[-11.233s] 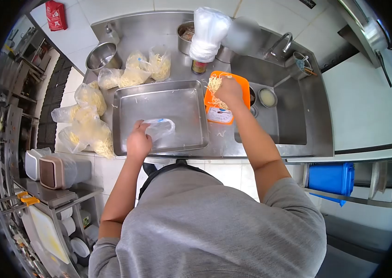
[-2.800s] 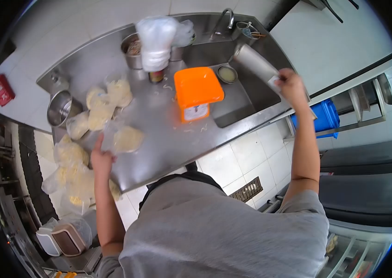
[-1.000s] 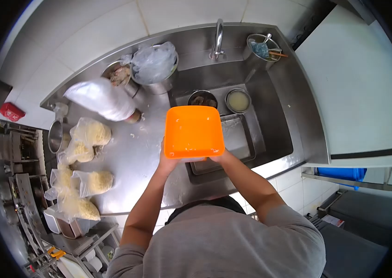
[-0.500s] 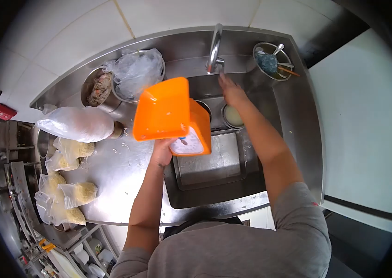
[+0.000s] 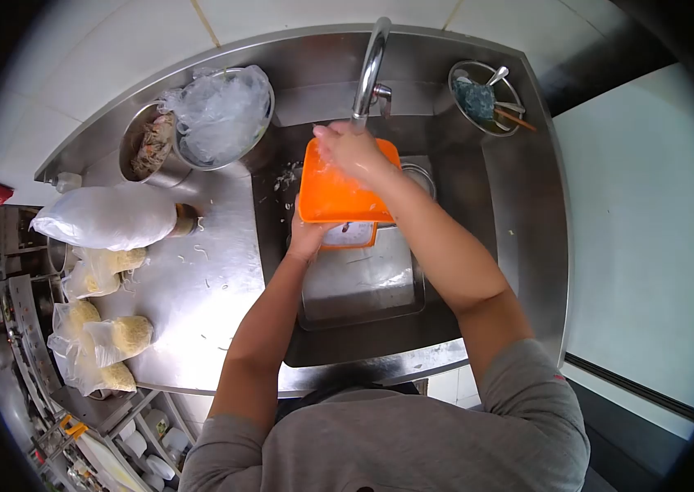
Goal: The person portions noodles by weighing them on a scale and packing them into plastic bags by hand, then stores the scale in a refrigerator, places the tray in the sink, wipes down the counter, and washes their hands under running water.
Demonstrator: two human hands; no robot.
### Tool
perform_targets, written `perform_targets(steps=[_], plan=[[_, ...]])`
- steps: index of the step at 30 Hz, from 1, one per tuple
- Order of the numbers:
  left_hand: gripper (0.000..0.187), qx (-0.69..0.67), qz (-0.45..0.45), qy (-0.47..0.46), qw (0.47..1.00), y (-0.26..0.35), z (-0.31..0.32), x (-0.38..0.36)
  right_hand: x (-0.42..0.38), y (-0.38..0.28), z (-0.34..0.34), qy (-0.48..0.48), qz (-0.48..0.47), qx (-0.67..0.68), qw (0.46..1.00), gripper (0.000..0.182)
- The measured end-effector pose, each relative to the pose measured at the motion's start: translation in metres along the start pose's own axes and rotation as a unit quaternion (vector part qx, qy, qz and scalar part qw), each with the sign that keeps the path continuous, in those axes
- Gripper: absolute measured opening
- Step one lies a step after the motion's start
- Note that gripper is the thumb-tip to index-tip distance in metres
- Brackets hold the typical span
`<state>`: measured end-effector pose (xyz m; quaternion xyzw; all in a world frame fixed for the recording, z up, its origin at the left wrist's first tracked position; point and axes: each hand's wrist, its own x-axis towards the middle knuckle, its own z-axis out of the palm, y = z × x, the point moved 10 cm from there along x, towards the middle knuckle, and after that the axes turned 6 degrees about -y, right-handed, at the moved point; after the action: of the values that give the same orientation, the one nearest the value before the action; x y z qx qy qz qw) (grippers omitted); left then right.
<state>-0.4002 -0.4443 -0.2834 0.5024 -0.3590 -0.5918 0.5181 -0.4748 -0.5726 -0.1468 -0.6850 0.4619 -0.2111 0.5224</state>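
Note:
Over the sink, my left hand (image 5: 308,235) grips an orange kitchen scale by its side, with its fingers partly hidden behind it. The scale's orange tray (image 5: 347,193) faces up toward me, and its round white dial (image 5: 349,234) shows below the tray. My right hand (image 5: 353,153) is over the tray's upper part, right under the spout of the metal faucet (image 5: 372,70). Its fingers point left, loosely stretched out, and hold nothing I can see. Water appears to splash around the hand and tray.
A rectangular metal pan (image 5: 359,287) lies in the sink (image 5: 462,238). Bowls stand at the back: one with plastic bags (image 5: 224,115), one with utensils (image 5: 486,98). Several bags of yellowish strands (image 5: 130,336) and a large white bag (image 5: 109,217) sit on the left counter.
My left hand has carried the scale right and under the faucet. My right hand has moved from beside the faucet handle to over the tray. Water now splashes there.

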Motion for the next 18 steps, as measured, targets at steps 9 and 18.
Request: perform_targets(steps=[9, 18], plan=[[0.070, -0.020, 0.131, 0.076, 0.988, 0.051, -0.027, 0.020, -0.109, -0.009, -0.008, 0.010, -0.196, -0.308, 0.931, 0.039], [0.053, -0.171, -0.079, -0.061, 0.980, 0.029, 0.023, 0.015, -0.093, 0.163, 0.019, -0.022, 0.155, 0.622, 0.767, 0.069]])
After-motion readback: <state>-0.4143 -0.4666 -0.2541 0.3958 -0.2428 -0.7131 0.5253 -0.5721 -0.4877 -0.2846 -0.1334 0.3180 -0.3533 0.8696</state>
